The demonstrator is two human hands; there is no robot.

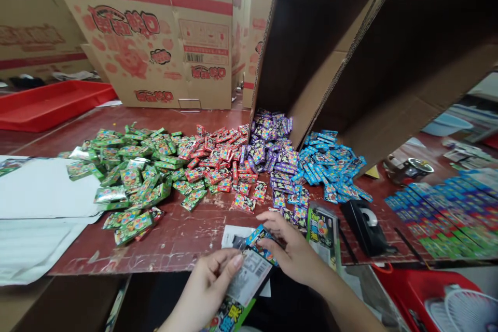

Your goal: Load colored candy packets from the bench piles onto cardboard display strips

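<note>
My left hand [210,282] pinches a printed bag [249,280] with a barcode panel near the table's front edge. My right hand [290,249] is closed on a small blue candy packet [260,236] at the bag's mouth. Beyond lie heaps of small packets: green [132,176], red [216,158], purple [272,150] and blue [330,163]. Another printed bag [322,231] stands just right of my right hand.
A black tape dispenser [363,225] sits to the right, with rows of sorted packets [447,212] beyond it. Open cardboard boxes [350,46] lean at the back. A red tray [46,106] is at far left, white sheets [39,202] at left, a red bin [428,295] at lower right.
</note>
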